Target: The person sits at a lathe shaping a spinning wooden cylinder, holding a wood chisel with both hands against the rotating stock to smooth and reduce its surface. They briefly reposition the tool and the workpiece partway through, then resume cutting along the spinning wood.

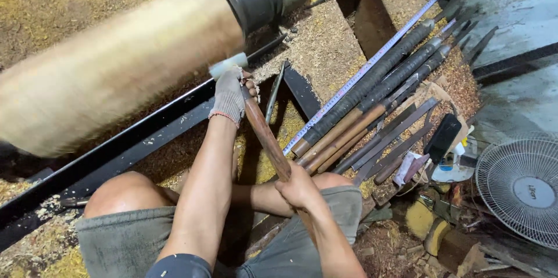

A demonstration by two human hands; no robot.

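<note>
Wood blank [110,63], pale and blurred with spin, sits on the lathe above the black tool rest [133,138]. Left hand [231,93], in a grey knit glove, has its fingers closed around the front of the turning tool [266,138] at the rest, right of the blank's end. Right hand [299,188], bare, grips the tool's brown wooden handle lower down. Right of the tool, spare chisels [372,103] lie in sawdust, a fan [523,188] beyond.

Gloved left hand [229,95] forward, grip closed, bare right hand [299,188] clenched near lap
</note>
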